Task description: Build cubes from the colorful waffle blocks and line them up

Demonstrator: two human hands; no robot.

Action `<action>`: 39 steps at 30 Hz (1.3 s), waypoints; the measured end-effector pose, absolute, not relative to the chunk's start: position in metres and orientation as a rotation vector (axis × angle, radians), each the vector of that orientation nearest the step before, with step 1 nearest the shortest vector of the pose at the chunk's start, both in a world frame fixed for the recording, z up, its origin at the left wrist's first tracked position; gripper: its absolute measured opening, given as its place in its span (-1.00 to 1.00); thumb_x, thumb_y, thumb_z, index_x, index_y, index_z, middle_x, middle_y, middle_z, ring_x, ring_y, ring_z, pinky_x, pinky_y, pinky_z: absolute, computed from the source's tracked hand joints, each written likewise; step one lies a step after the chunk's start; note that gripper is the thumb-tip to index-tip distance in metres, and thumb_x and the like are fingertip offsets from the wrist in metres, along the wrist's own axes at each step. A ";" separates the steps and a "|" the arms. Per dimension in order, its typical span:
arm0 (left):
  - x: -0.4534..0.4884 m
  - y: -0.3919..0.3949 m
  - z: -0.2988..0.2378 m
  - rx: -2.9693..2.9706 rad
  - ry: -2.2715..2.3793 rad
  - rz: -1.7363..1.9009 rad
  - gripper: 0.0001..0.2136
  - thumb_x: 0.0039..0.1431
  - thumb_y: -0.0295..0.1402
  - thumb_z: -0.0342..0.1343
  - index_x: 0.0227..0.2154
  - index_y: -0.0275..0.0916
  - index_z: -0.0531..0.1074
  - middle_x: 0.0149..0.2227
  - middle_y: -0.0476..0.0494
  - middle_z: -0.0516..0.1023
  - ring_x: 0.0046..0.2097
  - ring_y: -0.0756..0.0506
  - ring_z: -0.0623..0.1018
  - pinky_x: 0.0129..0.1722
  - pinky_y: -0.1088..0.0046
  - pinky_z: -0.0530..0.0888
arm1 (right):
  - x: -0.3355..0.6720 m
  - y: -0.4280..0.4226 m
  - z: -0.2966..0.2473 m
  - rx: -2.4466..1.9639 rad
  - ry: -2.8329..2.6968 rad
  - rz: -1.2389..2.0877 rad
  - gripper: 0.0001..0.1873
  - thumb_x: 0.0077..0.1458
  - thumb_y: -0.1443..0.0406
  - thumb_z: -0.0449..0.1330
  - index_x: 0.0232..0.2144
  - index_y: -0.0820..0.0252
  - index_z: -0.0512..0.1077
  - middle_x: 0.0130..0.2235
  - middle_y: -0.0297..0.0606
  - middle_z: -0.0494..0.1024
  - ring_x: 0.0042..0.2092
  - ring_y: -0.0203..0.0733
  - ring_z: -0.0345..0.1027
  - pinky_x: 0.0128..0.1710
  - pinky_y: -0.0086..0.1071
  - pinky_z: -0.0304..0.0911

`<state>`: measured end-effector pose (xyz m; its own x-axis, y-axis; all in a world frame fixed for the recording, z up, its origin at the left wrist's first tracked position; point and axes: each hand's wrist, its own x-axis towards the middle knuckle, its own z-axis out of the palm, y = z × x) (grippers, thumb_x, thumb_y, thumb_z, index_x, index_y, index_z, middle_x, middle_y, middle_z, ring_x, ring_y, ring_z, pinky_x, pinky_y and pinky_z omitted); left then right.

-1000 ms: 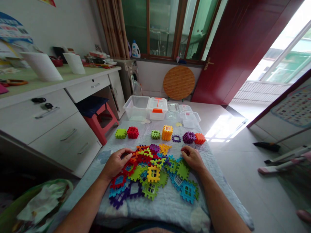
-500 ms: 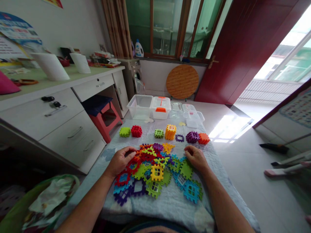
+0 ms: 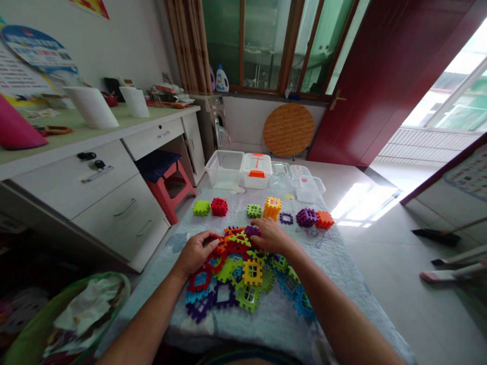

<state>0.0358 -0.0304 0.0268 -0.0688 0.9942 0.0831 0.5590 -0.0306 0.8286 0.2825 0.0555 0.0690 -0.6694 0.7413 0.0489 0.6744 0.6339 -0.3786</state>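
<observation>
Resting on the heap of coloured tiles [image 3: 251, 272], the left hand [image 3: 196, 253] lies with fingers loosely curled, gripping nothing; the right hand [image 3: 268, 235] bends its fingers over tiles beneath them, grip unclear. Built cubes [image 3: 272, 208] stand just beyond.

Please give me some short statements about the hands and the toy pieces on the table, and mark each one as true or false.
1. The left hand rests on the left side of the pile of flat pieces. True.
2. A row of cubes stands beyond the pile. True.
3. The right hand holds one of the cubes. False: it lies palm down on the pile's far side.
4. Both hands are lifted off the pile. False: both touch it.
5. Clear boxes stand behind the cubes. True.
</observation>
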 end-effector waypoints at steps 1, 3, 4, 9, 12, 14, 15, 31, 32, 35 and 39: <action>0.036 -0.030 0.027 1.648 1.683 0.981 -0.72 0.13 -0.14 0.05 -0.27 -0.22 0.51 -0.25 -0.12 0.62 -0.18 -0.15 0.58 -0.13 0.36 0.49 | 0.279 0.059 0.067 -1.196 -2.691 0.492 -0.73 0.03 0.31 0.16 -0.16 0.22 0.43 -0.19 -0.12 0.55 -0.16 -0.10 0.37 -0.13 -0.29 0.20; 0.035 -0.030 0.026 1.661 1.685 0.980 -0.73 0.13 -0.15 0.06 -0.27 -0.22 0.51 -0.25 -0.12 0.63 -0.19 -0.15 0.59 -0.15 0.37 0.49 | 0.276 0.065 0.063 -1.241 -2.729 0.515 -0.75 0.00 0.34 0.16 -0.20 0.22 0.43 -0.21 -0.12 0.54 -0.17 -0.09 0.36 -0.14 -0.29 0.19; 0.035 -0.030 0.026 1.665 1.687 0.979 -0.73 0.12 -0.15 0.06 -0.28 -0.22 0.52 -0.25 -0.11 0.63 -0.20 -0.14 0.59 -0.16 0.37 0.49 | 0.275 0.067 0.062 -1.257 -2.728 0.537 -0.72 -0.02 0.35 0.17 -0.18 0.23 0.43 -0.19 -0.11 0.54 -0.15 -0.08 0.36 -0.14 -0.29 0.18; 0.035 -0.030 0.025 1.660 1.669 0.970 -0.73 0.12 -0.16 0.07 -0.27 -0.22 0.51 -0.25 -0.13 0.62 -0.20 -0.15 0.58 -0.16 0.36 0.50 | 0.277 0.063 0.066 -1.273 -2.642 0.577 -0.49 -0.12 0.37 0.22 -0.03 0.25 0.37 -0.05 -0.07 0.43 -0.04 -0.04 0.27 -0.02 -0.24 0.18; 0.035 -0.030 0.023 1.638 1.644 0.981 -0.73 0.11 -0.16 0.08 -0.27 -0.23 0.51 -0.26 -0.14 0.62 -0.19 -0.16 0.58 -0.16 0.34 0.50 | 0.286 0.055 0.075 -1.218 -2.574 0.527 -0.44 -0.12 0.39 0.20 0.02 0.23 0.34 -0.04 -0.08 0.38 -0.03 -0.05 0.23 0.01 -0.22 0.18; 0.035 -0.030 0.022 1.633 1.643 0.988 -0.73 0.10 -0.15 0.08 -0.28 -0.22 0.51 -0.27 -0.13 0.62 -0.20 -0.16 0.59 -0.17 0.34 0.51 | 0.301 0.053 0.084 -1.181 -2.518 0.495 -0.45 -0.09 0.38 0.20 0.03 0.18 0.34 -0.06 -0.11 0.36 -0.04 -0.05 0.23 0.00 -0.22 0.18; 0.035 -0.030 0.022 1.631 1.644 0.987 -0.72 0.10 -0.14 0.08 -0.28 -0.22 0.51 -0.27 -0.13 0.62 -0.21 -0.16 0.59 -0.17 0.34 0.51 | 0.313 0.054 0.089 -1.174 -2.486 0.466 -0.46 -0.08 0.38 0.19 0.02 0.15 0.34 -0.07 -0.12 0.36 -0.04 -0.04 0.23 -0.01 -0.21 0.18; 0.027 -0.025 0.011 1.653 1.628 0.920 -0.66 0.11 -0.05 0.08 -0.23 -0.21 0.50 -0.19 -0.16 0.63 -0.13 -0.20 0.59 -0.17 0.35 0.53 | 0.443 0.127 0.100 -1.690 -2.578 0.136 -0.44 -0.16 0.44 0.15 -0.03 0.12 0.42 -0.05 -0.12 0.44 -0.05 0.02 0.22 -0.10 -0.22 0.11; 0.027 -0.025 0.011 1.653 1.628 0.919 -0.66 0.11 -0.05 0.08 -0.23 -0.21 0.51 -0.19 -0.16 0.63 -0.13 -0.20 0.59 -0.18 0.36 0.53 | 0.442 0.128 0.100 -1.705 -2.591 0.137 -0.44 -0.17 0.44 0.15 -0.02 0.12 0.43 -0.04 -0.12 0.44 -0.05 0.02 0.22 -0.10 -0.21 0.11; 0.027 -0.024 0.011 1.647 1.641 0.924 -0.66 0.09 -0.05 0.10 -0.24 -0.21 0.51 -0.19 -0.16 0.63 -0.14 -0.20 0.60 -0.20 0.38 0.54 | 0.441 0.133 0.097 -1.755 -2.622 0.140 -0.35 -0.20 0.44 0.17 0.04 0.13 0.40 0.01 -0.09 0.42 -0.02 0.06 0.21 -0.11 -0.20 0.11; 0.027 -0.025 0.012 1.635 1.653 0.920 -0.65 0.08 -0.04 0.10 -0.23 -0.21 0.51 -0.18 -0.16 0.63 -0.13 -0.20 0.60 -0.19 0.38 0.54 | 0.439 0.137 0.093 -1.764 -2.651 0.143 -0.31 -0.22 0.40 0.20 0.07 0.14 0.38 0.05 -0.08 0.42 -0.02 0.07 0.21 -0.16 -0.25 0.09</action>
<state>0.0272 -0.0247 0.0115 -0.0314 0.9988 0.0378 0.5584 -0.0138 0.8294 0.4389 0.1367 0.0930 -0.3868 0.9180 -0.0881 0.9221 0.3838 -0.0488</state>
